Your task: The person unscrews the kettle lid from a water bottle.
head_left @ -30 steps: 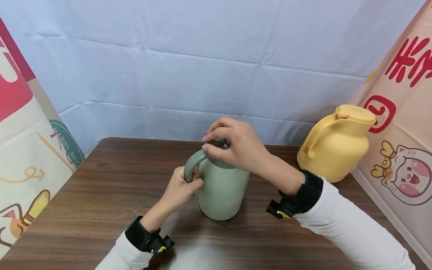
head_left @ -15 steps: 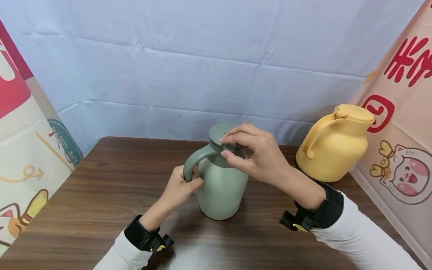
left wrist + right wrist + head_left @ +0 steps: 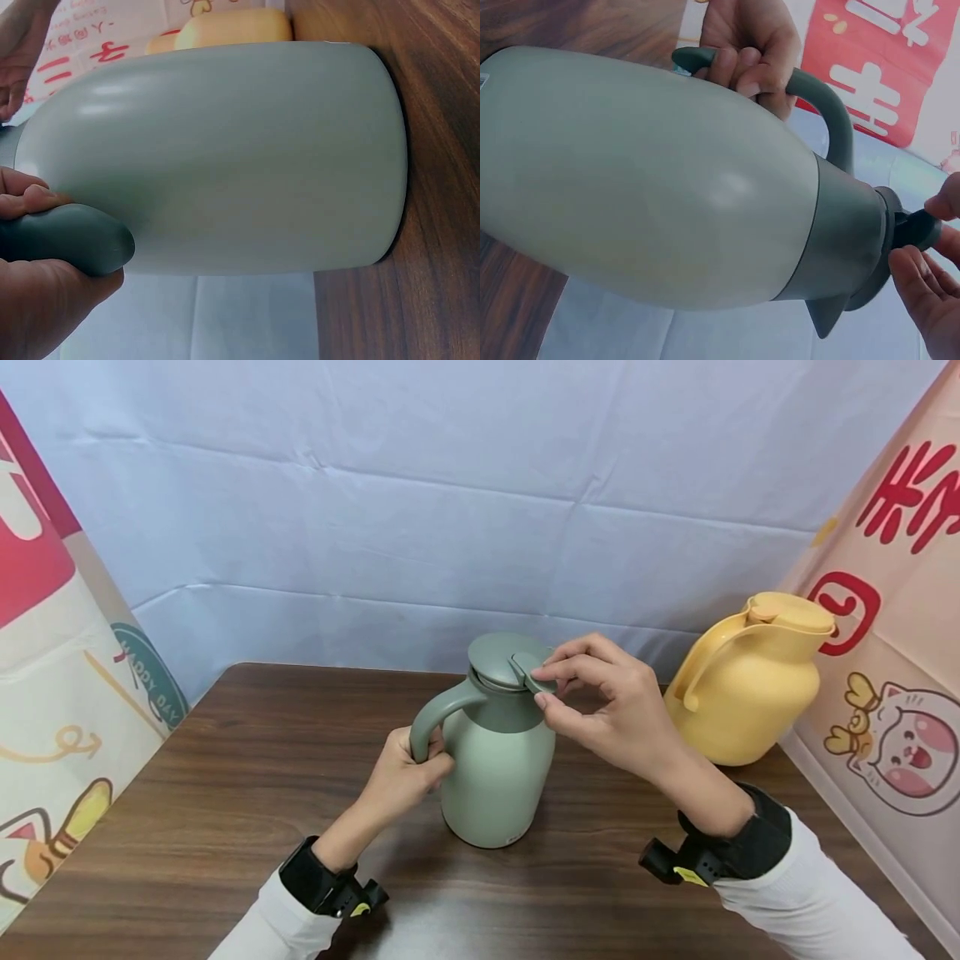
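Note:
A sage-green thermos jug (image 3: 495, 777) stands upright on the wooden table. My left hand (image 3: 405, 777) grips its curved handle (image 3: 442, 708) on the left side. On top sits the round green lid (image 3: 501, 658), with a small raised tab (image 3: 534, 675) at its right edge. My right hand (image 3: 611, 706) pinches that tab between thumb and fingers. Seen from the right wrist, the dark tab (image 3: 917, 229) lies between the fingertips, and the pointed spout (image 3: 826, 315) juts from the collar. The left wrist view shows mostly the jug's smooth body (image 3: 225, 150).
A yellow jug (image 3: 746, 693) with a handle and lid stands at the back right, behind my right forearm. Printed cloth panels border both sides of the brown table (image 3: 300, 735), and a pale blue cloth (image 3: 450, 510) hangs behind it.
My right hand has shifted to the right across the jug's top, and the lid has come into view. The tab has turned rightward with the fingers. My left hand keeps its hold.

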Available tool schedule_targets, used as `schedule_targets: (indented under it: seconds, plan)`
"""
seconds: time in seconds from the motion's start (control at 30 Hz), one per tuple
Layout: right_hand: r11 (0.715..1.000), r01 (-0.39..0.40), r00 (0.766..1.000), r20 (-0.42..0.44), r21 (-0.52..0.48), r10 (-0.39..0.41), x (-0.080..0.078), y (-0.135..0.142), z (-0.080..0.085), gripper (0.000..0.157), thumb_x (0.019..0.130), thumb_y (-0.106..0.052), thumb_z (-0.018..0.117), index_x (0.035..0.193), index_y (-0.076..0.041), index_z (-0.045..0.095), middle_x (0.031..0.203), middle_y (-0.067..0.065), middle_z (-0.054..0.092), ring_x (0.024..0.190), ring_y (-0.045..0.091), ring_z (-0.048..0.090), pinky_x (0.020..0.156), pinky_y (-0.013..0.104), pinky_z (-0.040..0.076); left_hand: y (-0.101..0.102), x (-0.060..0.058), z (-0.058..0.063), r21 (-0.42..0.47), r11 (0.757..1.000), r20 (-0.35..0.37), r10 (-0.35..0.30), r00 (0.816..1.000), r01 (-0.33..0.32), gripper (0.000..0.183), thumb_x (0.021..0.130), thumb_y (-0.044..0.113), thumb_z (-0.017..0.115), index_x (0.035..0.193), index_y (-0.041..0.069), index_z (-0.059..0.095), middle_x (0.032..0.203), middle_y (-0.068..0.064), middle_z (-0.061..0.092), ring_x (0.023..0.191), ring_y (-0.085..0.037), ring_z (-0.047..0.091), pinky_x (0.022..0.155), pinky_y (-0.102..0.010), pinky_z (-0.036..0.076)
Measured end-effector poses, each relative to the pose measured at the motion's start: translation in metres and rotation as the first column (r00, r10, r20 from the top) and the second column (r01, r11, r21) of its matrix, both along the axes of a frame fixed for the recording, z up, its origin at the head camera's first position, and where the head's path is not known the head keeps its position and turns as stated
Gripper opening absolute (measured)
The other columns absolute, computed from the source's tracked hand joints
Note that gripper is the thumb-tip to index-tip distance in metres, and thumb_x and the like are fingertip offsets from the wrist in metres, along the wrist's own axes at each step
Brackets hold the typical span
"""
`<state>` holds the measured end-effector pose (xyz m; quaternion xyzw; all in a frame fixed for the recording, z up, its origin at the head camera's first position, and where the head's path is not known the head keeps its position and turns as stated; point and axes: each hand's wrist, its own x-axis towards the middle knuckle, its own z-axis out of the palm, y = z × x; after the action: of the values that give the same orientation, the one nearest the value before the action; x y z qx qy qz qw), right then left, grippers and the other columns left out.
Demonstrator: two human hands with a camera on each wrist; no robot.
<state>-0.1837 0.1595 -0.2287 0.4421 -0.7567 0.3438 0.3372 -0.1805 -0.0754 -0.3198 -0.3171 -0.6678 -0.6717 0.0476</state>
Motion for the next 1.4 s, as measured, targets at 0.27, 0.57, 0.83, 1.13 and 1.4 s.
schedule_targets:
  seconds: [0.27,0.57,0.83,1.13,1.4]
  plan:
    - [1.0,-0.023,0.999,-0.043,0.009,0.023,-0.001,0.0,0.001,0.02,0.067,0.006,0.068,0.085,-0.002,0.073,0.09,0.007,0.061,0.067,0.014,0.057,0.056,0.018,0.045,0.0,-0.001,-0.001,0.002,1.0,-0.001,0.002,1.0,-0.002,0.037,0.078,-0.019,0.044,0.059,0.008,0.027,0.049,-0.001,0.023,0.047,-0.015,0.019,0.047,-0.029,0.022]
    - [0.999,-0.038,0.999,0.012,-0.005,0.038,-0.005,0.009,0.003,0.023,0.066,0.012,0.067,0.083,-0.003,0.072,0.09,0.008,0.062,0.067,0.014,0.056,0.049,0.019,0.039,0.0,-0.001,-0.002,0.003,1.0,0.002,-0.001,1.0,0.001,0.038,0.078,-0.019,0.044,0.058,0.008,0.027,0.05,0.0,0.02,0.047,-0.014,0.018,0.048,-0.028,0.023]
    - [0.999,-0.043,0.998,0.037,0.016,0.043,-0.007,0.012,0.003,0.023,0.068,0.012,0.067,0.085,-0.002,0.071,0.093,0.008,0.062,0.069,0.014,0.057,0.051,0.019,0.04,0.0,-0.003,-0.005,-0.004,1.0,-0.003,0.009,1.0,-0.009,0.037,0.077,-0.02,0.044,0.057,0.007,0.028,0.048,0.002,0.024,0.046,-0.013,0.02,0.047,-0.028,0.023]
    - [0.996,-0.045,0.998,0.056,0.071,0.041,-0.006,0.014,0.007,0.025,0.069,0.009,0.07,0.091,-0.002,0.069,0.097,0.007,0.062,0.074,0.014,0.058,0.066,0.021,0.046,-0.001,-0.015,-0.023,0.001,1.0,0.007,0.02,1.0,-0.02,0.037,0.079,-0.017,0.047,0.058,0.007,0.028,0.048,-0.001,0.024,0.045,-0.015,0.02,0.046,-0.029,0.023]
    - [0.961,0.03,0.987,0.145,0.277,-0.073,-0.01,0.019,0.021,0.04,0.071,-0.011,0.077,0.11,-0.008,0.063,0.108,0.0,0.057,0.088,0.013,0.054,0.07,0.029,0.046,0.0,-0.012,-0.018,0.0,1.0,-0.013,0.011,1.0,-0.011,0.037,0.078,-0.019,0.044,0.058,0.007,0.027,0.048,0.005,0.025,0.044,-0.015,0.022,0.046,-0.028,0.024]
